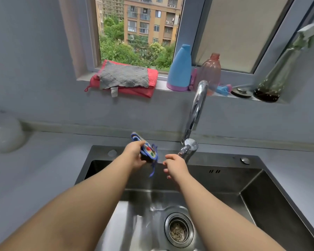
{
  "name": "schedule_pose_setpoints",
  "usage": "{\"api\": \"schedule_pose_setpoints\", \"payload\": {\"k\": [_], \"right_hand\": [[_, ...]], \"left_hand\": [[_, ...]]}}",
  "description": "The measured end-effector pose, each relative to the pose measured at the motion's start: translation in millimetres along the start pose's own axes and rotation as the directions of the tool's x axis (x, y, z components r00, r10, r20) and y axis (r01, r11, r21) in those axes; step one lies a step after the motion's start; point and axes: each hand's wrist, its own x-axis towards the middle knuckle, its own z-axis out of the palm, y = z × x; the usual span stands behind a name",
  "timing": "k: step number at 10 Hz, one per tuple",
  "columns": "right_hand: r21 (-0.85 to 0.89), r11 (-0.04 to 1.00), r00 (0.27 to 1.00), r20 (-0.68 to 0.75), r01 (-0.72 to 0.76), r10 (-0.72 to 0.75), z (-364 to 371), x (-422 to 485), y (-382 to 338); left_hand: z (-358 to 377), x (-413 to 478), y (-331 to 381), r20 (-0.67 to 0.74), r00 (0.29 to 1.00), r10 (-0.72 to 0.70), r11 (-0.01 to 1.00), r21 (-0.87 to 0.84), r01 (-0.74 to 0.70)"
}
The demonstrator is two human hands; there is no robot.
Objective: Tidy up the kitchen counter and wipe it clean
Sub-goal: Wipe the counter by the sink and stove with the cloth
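My left hand (135, 154) grips a small blue patterned cloth (149, 151), bunched up, above the back edge of the steel sink (225, 178). A blue strap of the cloth dangles down over the basin. My right hand (175, 165) hovers just right of the cloth with fingers loosely curled and holds nothing; it is close to the handle of the chrome tap (188, 147). Water streaks run down the sink's back wall toward the drain (179, 230), which holds food scraps.
The grey counter (43, 169) runs around the sink. On the windowsill lie a grey cloth on a red towel (127, 78), a blue bottle (180, 69), a pink bottle (209, 73), a plug and a dark glass bottle (272, 84). A white bowl (5, 133) sits far left.
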Motion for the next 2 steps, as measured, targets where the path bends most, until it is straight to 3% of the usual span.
{"api": "schedule_pose_setpoints", "payload": {"k": [1,2], "right_hand": [[-0.007,0.999,0.999,-0.009,-0.033,0.033,-2.2,0.9,10.2],[-0.016,0.999,0.999,-0.022,-0.031,0.030,-2.0,2.2,13.5]], "left_hand": [[-8.7,4.7,-9.8,-0.105,0.994,-0.007,0.980,0.199,0.028],[-12.5,3.7,-14.4,-0.136,0.991,0.013,0.968,0.249,0.022]]}}
